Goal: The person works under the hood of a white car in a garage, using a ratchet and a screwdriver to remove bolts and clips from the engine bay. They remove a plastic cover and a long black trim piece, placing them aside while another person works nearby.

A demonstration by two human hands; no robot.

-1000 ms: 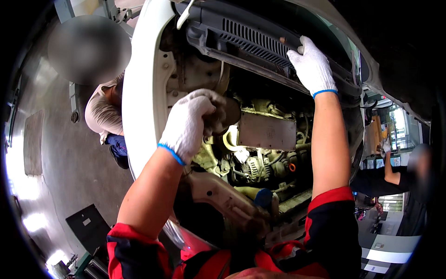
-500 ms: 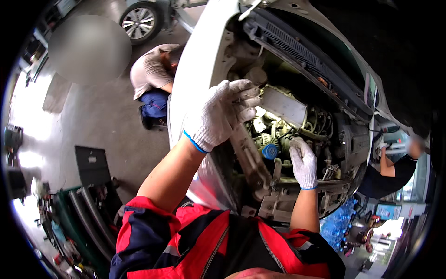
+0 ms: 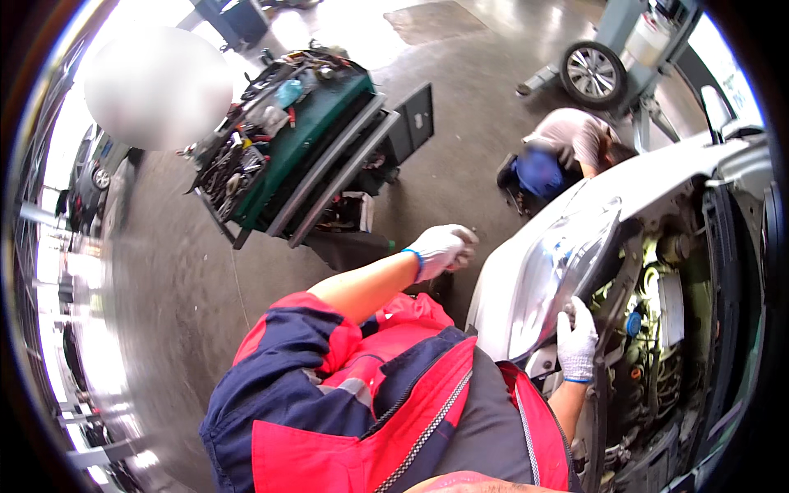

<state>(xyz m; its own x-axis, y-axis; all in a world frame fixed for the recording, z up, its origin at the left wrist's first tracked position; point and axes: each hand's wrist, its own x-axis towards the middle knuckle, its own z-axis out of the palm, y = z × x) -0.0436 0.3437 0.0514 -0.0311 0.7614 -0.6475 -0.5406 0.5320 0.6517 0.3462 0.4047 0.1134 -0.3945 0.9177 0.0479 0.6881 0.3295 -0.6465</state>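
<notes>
My left hand (image 3: 444, 248), in a white glove, is raised over the floor left of the white car's front, its fingers loosely bent and apart, holding nothing visible. My right hand (image 3: 577, 341), also gloved, is beside the car's clear headlight (image 3: 567, 259) at the edge of the engine bay, fingers open and slightly bent. Whether it touches the car I cannot tell. In the open engine bay (image 3: 657, 361) on the right are a blue cap (image 3: 633, 323) and a pale rectangular cover (image 3: 671, 308).
A co-worker (image 3: 563, 148) crouches beside the car's white fender (image 3: 518, 279). A green tool cart (image 3: 271, 181) piled with tools, with pulled-out drawers, stands on the grey floor (image 3: 189, 320) to the left. A lift post (image 3: 633, 74) with a wheel (image 3: 592, 70) beside it stands beyond.
My view has swung left, so the car moved to the right of the picture and the tool cart came into full view. Both hands have left their earlier places over the engine bay.
</notes>
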